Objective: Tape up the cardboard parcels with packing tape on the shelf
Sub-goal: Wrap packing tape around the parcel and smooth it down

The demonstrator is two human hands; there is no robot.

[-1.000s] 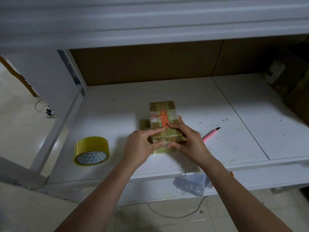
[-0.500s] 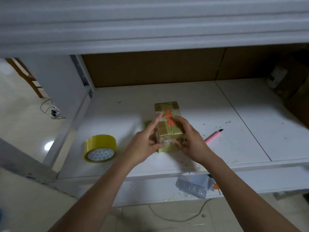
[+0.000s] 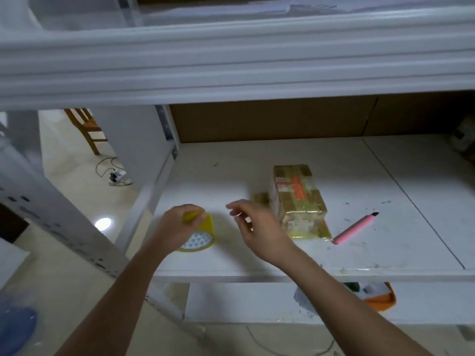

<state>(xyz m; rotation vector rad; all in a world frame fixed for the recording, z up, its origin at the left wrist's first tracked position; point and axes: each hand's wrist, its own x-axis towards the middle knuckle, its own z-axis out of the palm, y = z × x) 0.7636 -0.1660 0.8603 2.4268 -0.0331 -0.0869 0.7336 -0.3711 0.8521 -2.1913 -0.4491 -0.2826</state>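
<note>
A yellow roll of packing tape is being gripped from above by the left hand, lower left of the frame centre, on the white shelf board. The right hand is being held open above the board, holding nothing. The small tape-wrapped cardboard parcel is lying just right of it, with a pink utility knife beside.

Left hand low over left part of shelf, fingers curled over top of tape roll, gripping it; forearm runs up from lower left. Right hand in air just right of it, fingers loosely spread, holding nothing; forearm runs up from lower right.
</note>
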